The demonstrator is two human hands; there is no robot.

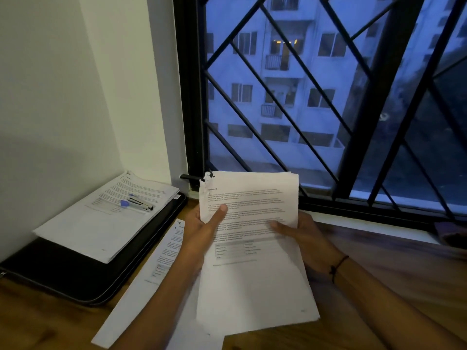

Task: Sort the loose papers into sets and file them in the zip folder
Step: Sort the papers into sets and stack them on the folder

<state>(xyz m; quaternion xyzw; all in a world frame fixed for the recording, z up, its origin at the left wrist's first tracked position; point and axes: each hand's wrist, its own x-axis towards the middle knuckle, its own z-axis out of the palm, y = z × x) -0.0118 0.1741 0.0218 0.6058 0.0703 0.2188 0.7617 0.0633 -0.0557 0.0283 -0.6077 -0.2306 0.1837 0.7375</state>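
Beside barred window [328, 97], wooden desk [379, 261], both hands' fingers [222, 210] holding papers [252, 274]

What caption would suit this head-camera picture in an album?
Both hands, left hand and right hand, hold a sheaf of papers beside a black zip folder carrying a stapler.

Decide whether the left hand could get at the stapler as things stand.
Probably not yet: the left hand grips the held papers. The stapler lies uncovered on the paper pile, so once freed, nothing blocks it.
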